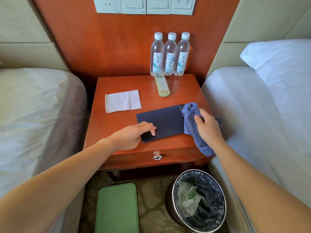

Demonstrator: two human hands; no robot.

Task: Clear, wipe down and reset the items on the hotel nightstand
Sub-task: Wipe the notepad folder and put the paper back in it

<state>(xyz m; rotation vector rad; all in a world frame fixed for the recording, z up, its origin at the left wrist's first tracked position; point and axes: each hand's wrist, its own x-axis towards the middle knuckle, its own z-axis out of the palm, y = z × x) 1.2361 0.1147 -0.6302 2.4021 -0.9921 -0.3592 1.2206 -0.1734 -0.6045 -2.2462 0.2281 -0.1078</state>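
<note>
The flat dark navy rectangular folder (165, 122) lies near right on the reddish wooden tabletop (185, 88). The left hand (134, 134) rests on its near-left corner, fingers straight and slightly spread. The right hand (208, 128) curls its fingers round a bunched blue terry cloth (191, 115) at the folder's right edge. This looks like the wiping step; next, the cloth probably needs to sweep left across the steadied cover. Farther back are a cream remote control (162, 86) and three clear plastic water bottles (170, 54).

1. The table (121, 81) is glossy, smooth red-brown wood.
2. Under the left fingers (150, 127), the folder (165, 120) looks dark, matt and finely grained.
3. The right fingers (198, 118) grip a fuzzy blue terry cloth (191, 113).
4. Beyond the fingers, the bottles (170, 56) are clear, shiny plastic.
</note>
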